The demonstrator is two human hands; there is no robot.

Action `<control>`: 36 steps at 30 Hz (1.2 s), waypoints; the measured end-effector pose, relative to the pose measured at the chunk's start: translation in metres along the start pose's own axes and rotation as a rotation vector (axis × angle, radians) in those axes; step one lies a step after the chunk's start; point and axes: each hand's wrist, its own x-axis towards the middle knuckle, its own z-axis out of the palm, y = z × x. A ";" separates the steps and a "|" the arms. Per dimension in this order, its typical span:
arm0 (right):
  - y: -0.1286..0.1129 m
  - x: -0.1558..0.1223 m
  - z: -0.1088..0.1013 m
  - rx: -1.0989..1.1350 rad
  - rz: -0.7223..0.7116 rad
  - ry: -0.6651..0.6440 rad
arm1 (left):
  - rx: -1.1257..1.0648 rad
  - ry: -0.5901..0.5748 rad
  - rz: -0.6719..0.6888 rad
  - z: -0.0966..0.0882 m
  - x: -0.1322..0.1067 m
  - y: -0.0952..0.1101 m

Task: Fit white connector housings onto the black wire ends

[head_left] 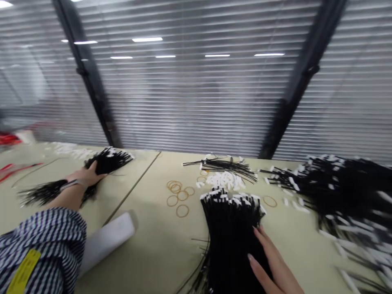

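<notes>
At the left, my left hand point(85, 176) reaches over a bundle of thin black wires point(110, 161) with white ends. Its fingers close around the bundle's middle, though the far fingers are hidden. In front of me lies a thick bundle of black wires point(234, 241), its white-tipped ends pointing away. My right hand point(272, 265) rests along the right side of this bundle, fingers stretched and apart, touching it without wrapping round it.
Several tan rubber bands point(182, 211) and a pile of small white pieces point(225, 179) lie mid-table. Loose black wires point(226, 165) sit behind. A large heap of black wires point(346, 188) spreads at the right. A white oblong object point(108, 241) lies near my left sleeve. Blinds point(190, 102) stand behind.
</notes>
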 end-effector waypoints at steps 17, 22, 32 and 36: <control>-0.038 0.011 -0.067 1.358 0.514 -0.140 | -0.373 -0.522 0.373 0.017 -0.170 0.210; -0.041 0.014 -0.069 1.310 0.515 -0.330 | -1.074 -1.008 -0.061 0.043 -0.260 0.250; -0.037 0.039 -0.064 1.101 0.536 -0.449 | -0.262 -0.596 0.540 0.048 -0.226 0.282; -0.029 0.038 -0.070 1.111 0.432 -0.398 | -0.153 -0.624 0.675 0.042 -0.257 0.277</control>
